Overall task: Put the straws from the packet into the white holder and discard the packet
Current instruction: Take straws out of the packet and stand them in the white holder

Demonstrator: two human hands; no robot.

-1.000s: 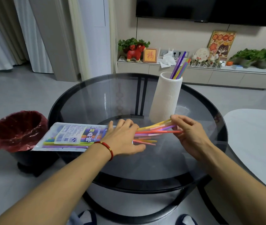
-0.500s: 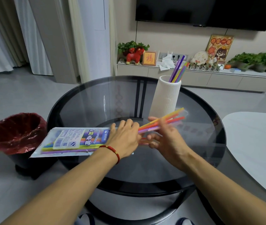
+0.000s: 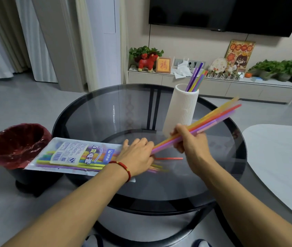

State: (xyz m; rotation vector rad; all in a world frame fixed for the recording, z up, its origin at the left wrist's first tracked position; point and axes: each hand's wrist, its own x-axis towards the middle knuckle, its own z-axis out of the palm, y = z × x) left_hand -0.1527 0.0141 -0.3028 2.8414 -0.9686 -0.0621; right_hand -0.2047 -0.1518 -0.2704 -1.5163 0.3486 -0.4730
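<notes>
A clear straw packet (image 3: 73,155) lies on the round glass table (image 3: 106,111), hanging over its left edge, with several coloured straws still inside. My left hand (image 3: 138,152) presses flat on the packet's open right end. My right hand (image 3: 189,141) grips a bunch of straws (image 3: 211,118) that slants up to the right, in front of the white ribbed holder (image 3: 181,107). The holder stands upright with several straws (image 3: 196,77) in it. A loose red straw (image 3: 168,158) lies on the glass between my hands.
A dark bin with a red liner (image 3: 15,145) stands on the floor left of the table, just under the packet's overhanging end. A white table (image 3: 281,161) sits to the right. A low cabinet (image 3: 213,86) with plants and ornaments runs along the far wall.
My right hand closed on a bunch of straws, drew it out of the packet and lifted it up to the right. My left hand stayed on the packet. One red straw was left on the glass.
</notes>
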